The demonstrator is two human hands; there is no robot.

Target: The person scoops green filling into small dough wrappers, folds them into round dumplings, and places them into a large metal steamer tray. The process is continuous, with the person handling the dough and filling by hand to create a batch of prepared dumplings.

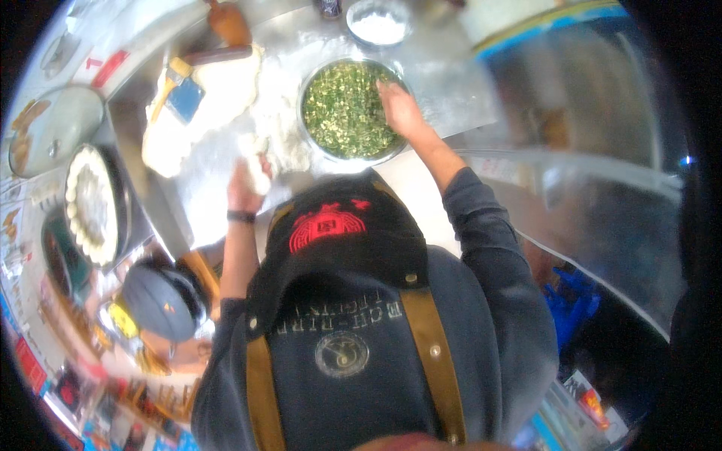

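A wide round metal bowl (303, 132) full of chopped green filling with pale bits (350, 113) stands before me on the metal worktop. My right hand (399, 108) is over the bowl's right side, its fingers at the filling; whether they pinch any is blurred. Left of the bowl, my left hand (246, 183) holds a piece of pale dough (256, 169). A large sheet of dough (217, 93) lies further left, with a blue-bladed scraper (185, 100) resting on it.
A bowl of white powder (378, 23) stands behind the filling. At the left are a round pan edged with dough pieces (73, 197), a glass lid (62, 132) and a dark round lid (158, 304). A wooden tool (228, 23) lies at the far edge.
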